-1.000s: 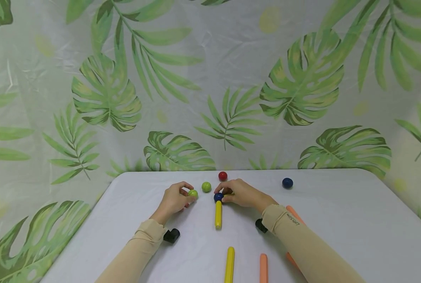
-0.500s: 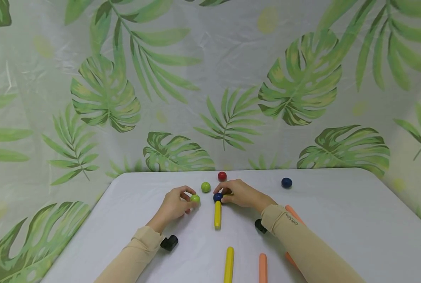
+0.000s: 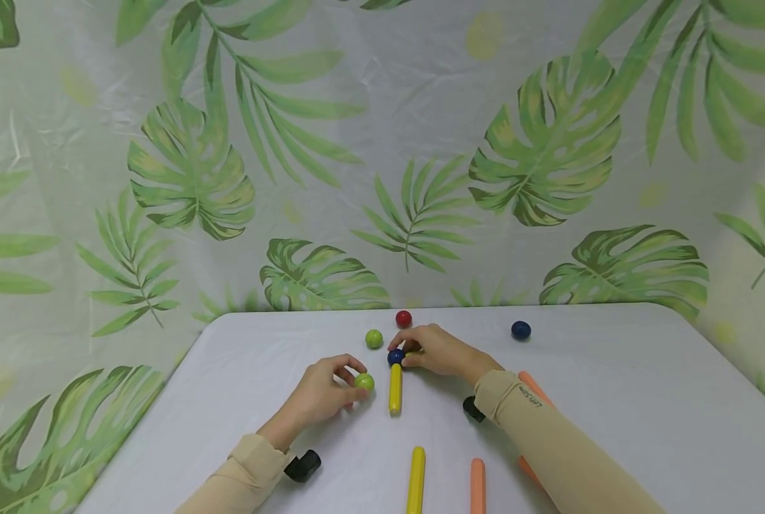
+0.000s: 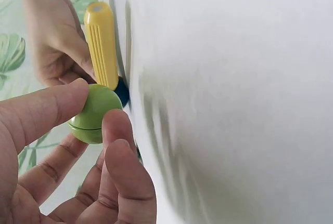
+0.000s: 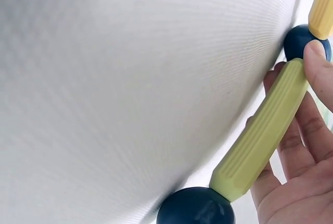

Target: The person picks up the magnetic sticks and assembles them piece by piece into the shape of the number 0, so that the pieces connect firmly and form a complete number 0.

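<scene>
Left hand (image 3: 321, 391) of mine pinches a green ball (image 3: 364, 383) between thumb and fingertips, just left of a yellow stick (image 3: 396, 389) and apart from it. Farther forward, my right hand (image 3: 443, 351) grasps a blue ball (image 3: 396, 358), thumb against it and fingers behind. That ball joins the far end of the yellow stick, which points back toward me. From the right wrist view, a yellow-green stick (image 5: 260, 130) runs from the same ball to a second blue ball (image 5: 196, 206).

Around my hands on the white table (image 3: 646, 414) are a loose green ball (image 3: 373, 338), a red ball (image 3: 404, 319) near the back edge, and a loose blue ball (image 3: 521, 330) well off to the right. Nearer me lie another yellow stick (image 3: 416, 480) and an orange stick (image 3: 478, 485); more orange (image 3: 536, 389) shows partly hidden by my right sleeve (image 3: 549, 442).
</scene>
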Tool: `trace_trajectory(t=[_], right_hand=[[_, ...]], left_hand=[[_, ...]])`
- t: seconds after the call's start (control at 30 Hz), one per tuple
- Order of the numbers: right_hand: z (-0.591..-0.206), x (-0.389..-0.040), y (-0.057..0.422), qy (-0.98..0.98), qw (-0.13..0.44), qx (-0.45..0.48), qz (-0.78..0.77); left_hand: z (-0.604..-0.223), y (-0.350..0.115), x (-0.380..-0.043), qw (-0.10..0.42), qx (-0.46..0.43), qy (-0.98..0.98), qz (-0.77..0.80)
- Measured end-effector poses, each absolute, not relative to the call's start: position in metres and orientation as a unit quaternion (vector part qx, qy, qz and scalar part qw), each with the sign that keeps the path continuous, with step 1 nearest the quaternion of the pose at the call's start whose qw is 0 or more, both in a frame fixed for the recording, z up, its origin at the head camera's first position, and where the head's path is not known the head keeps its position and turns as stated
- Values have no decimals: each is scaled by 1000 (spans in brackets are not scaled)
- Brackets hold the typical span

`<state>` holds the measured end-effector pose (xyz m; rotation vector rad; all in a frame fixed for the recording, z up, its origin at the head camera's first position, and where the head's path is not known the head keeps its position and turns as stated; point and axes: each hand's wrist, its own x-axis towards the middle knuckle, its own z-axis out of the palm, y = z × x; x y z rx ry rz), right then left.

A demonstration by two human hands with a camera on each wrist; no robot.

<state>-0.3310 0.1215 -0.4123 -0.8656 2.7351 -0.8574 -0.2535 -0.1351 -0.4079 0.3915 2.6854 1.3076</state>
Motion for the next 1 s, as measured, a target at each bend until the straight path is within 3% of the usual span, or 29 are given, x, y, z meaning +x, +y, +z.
trace_trajectory(t=[1.0], right_hand=[[-410,-329,121,914,73,-283,-282]], left_hand=[[-414,-123,-211,134,206,864,440]])
